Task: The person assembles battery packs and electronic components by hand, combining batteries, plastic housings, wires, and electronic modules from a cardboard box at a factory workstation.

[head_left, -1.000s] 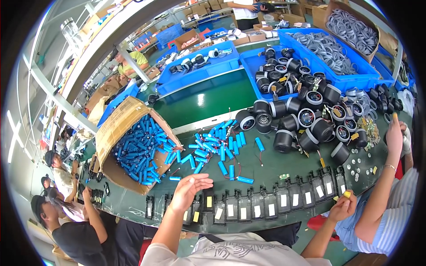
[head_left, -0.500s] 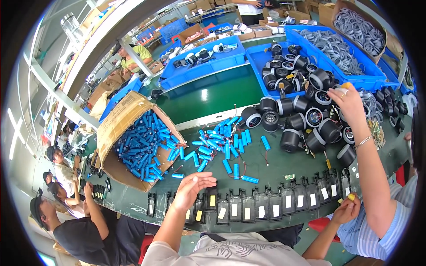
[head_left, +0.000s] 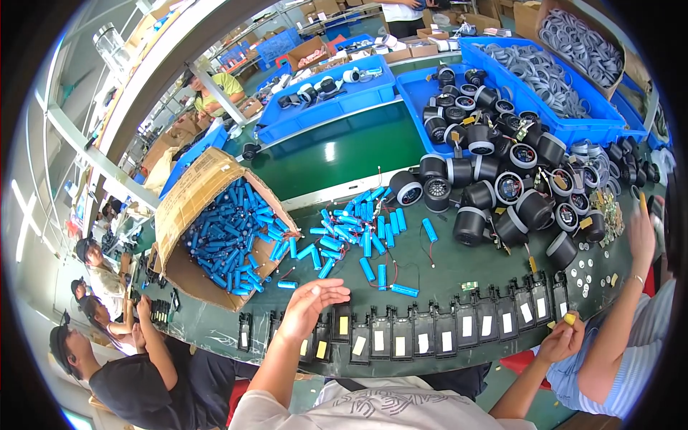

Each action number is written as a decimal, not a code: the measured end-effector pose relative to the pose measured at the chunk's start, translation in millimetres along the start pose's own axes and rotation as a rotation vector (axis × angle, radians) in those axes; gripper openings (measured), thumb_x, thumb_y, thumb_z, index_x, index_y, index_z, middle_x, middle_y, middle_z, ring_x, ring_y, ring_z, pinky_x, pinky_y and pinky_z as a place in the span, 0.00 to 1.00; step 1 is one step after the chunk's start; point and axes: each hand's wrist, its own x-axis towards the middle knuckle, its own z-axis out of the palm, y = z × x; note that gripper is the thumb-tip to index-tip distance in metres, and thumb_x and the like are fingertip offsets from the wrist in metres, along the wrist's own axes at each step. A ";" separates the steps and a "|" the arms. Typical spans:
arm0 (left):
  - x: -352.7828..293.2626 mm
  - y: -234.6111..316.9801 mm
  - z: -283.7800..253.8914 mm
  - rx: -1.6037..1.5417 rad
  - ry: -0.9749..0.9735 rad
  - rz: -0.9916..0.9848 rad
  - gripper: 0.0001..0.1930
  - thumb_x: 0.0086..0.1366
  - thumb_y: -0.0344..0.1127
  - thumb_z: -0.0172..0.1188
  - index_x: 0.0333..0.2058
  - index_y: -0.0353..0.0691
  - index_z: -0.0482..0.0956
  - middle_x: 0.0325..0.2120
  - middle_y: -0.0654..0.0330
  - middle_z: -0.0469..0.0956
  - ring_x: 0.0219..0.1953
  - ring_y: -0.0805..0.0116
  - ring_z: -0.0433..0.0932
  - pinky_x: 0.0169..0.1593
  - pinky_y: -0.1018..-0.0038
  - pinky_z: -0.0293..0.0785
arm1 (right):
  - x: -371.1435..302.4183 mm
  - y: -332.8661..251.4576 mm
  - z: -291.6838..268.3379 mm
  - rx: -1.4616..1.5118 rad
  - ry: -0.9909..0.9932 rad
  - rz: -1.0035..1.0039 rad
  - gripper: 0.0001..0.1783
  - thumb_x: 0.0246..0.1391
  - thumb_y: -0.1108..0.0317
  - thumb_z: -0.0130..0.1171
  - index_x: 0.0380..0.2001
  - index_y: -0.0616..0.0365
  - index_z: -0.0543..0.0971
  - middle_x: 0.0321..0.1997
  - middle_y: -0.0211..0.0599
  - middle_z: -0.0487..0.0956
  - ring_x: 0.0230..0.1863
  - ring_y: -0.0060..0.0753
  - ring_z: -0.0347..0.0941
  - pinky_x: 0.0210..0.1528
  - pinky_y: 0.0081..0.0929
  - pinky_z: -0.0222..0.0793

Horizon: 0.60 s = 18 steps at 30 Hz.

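My left hand (head_left: 313, 304) is open above the near part of the table, its fingers stretched to the right and nothing in its grasp. Beneath and beside it runs a row of black plastic covers (head_left: 423, 333), most bearing a white or yellow sticker. My right hand (head_left: 560, 342) is closed in a pinch at the right end of the row. A small yellow piece (head_left: 570, 318) shows at its fingertips; whether it is held or worn on a finger I cannot tell. Blue cylindrical batteries (head_left: 355, 226) with thin wires lie loose beyond my left hand.
A cardboard box (head_left: 197, 183) of batteries lies tipped at the left. Black round housings (head_left: 494, 193) are heaped at the right, spilling from a blue tray (head_left: 412, 89). White discs (head_left: 586, 281) lie near a co-worker's hand (head_left: 640, 233) at the right. A green belt (head_left: 337, 154) runs behind.
The co-worker's arm at the right has drawn back from the heap of housings toward the right edge, uncovering white discs and a housing. Both my hands stay almost where they were.
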 end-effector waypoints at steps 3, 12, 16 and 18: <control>-2.1 0.4 0.8 0.009 0.014 -0.003 0.25 0.68 0.45 0.47 0.50 0.27 0.71 0.43 0.44 0.77 0.47 0.54 0.76 0.56 0.62 0.67 | -0.5 4.9 0.7 0.021 -0.007 0.026 0.15 0.56 0.63 0.49 0.34 0.68 0.74 0.13 0.29 0.61 0.23 0.27 0.56 0.41 0.32 0.58; -6.1 6.3 -4.6 0.004 -0.008 0.000 0.24 0.68 0.47 0.47 0.50 0.30 0.72 0.43 0.49 0.77 0.47 0.60 0.77 0.54 0.66 0.69 | -19.7 33.8 -40.4 0.124 0.030 0.151 0.14 0.58 0.74 0.46 0.43 0.74 0.73 0.25 0.34 0.68 0.25 0.22 0.60 0.30 0.19 0.58; -2.2 6.0 -10.6 -0.014 -0.019 -0.012 0.24 0.68 0.47 0.48 0.50 0.29 0.71 0.44 0.48 0.77 0.47 0.59 0.76 0.55 0.65 0.69 | -17.3 39.3 -46.7 0.096 -0.044 0.102 0.16 0.59 0.69 0.48 0.42 0.74 0.72 0.38 0.47 0.75 0.25 0.22 0.61 0.34 0.20 0.62; 6.7 3.6 -3.5 -0.034 -0.019 -0.035 0.25 0.68 0.47 0.48 0.52 0.29 0.70 0.45 0.47 0.77 0.48 0.57 0.76 0.56 0.64 0.68 | -21.7 40.5 -64.0 0.252 -0.040 0.244 0.14 0.55 0.75 0.49 0.42 0.74 0.73 0.43 0.50 0.76 0.26 0.22 0.63 0.36 0.20 0.64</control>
